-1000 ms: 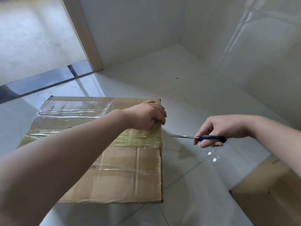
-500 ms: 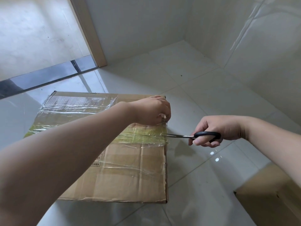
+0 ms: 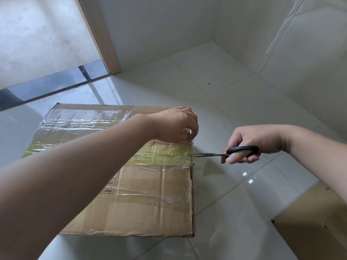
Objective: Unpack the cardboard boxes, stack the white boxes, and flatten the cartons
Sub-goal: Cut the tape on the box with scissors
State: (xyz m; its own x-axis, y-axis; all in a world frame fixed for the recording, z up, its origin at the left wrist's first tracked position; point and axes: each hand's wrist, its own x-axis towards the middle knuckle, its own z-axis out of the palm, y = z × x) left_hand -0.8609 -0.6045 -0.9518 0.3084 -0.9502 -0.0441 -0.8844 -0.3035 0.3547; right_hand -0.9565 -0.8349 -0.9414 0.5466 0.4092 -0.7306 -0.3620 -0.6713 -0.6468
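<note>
A closed brown cardboard box (image 3: 142,203) lies on the shiny tiled floor, sealed with clear and yellowish tape (image 3: 165,156) across its top. My left hand (image 3: 176,125) rests on the box's right edge and pinches a loose bit of tape there. My right hand (image 3: 251,141) grips black-handled scissors (image 3: 225,153), whose blades point left and touch the tape at the box's right edge. No white boxes are visible.
A second brown carton (image 3: 315,226) sits at the lower right corner. White walls meet in a corner beyond the box. A wooden door frame (image 3: 101,36) and a dark threshold strip (image 3: 56,85) are at the upper left.
My right hand has brought the scissors leftward until the blade tips meet the tape at the box's edge. My left hand has stayed at the edge, now pinching tape.
</note>
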